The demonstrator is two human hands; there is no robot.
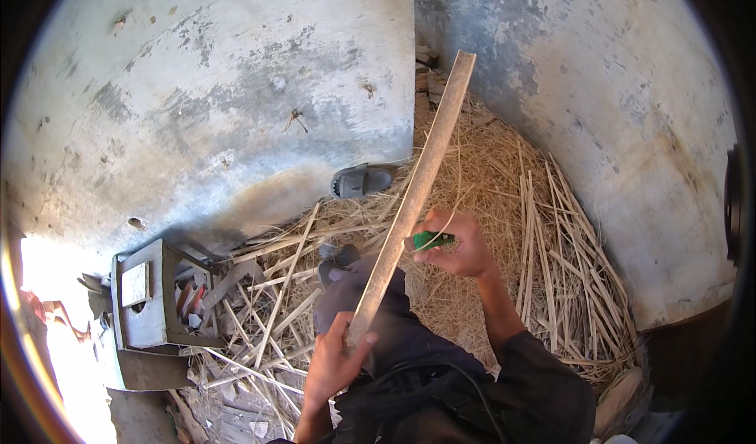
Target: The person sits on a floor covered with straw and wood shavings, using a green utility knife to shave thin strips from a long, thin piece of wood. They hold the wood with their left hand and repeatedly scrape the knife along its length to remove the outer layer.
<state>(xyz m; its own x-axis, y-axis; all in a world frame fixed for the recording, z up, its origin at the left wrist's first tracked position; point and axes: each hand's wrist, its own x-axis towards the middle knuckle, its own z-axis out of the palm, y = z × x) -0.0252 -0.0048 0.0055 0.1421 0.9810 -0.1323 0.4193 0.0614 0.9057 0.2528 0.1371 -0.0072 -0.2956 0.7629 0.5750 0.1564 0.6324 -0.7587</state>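
Note:
A long, slightly hollowed strip of split bamboo [426, 168] slants up and away from my lap toward the far wall corner. My left hand [335, 361] is closed round its near end, thumb on the right edge. At the strip's right side, near its middle, my right hand [466, 249] is closed on a small green-handled tool [429, 241]. The tool's dark tip touches or nearly touches the strip; its blade is hidden, so its exact kind does not show. A thin pale shaving curls above my right fingers.
Straw-like shavings [492, 164] cover the floor. Thin split strips [563, 286] lie in a pile at the right; several more cross at the left. A dark sandal [361, 181] rests by the wall [260, 90]. A worn box [150, 326] with odds and ends stands left.

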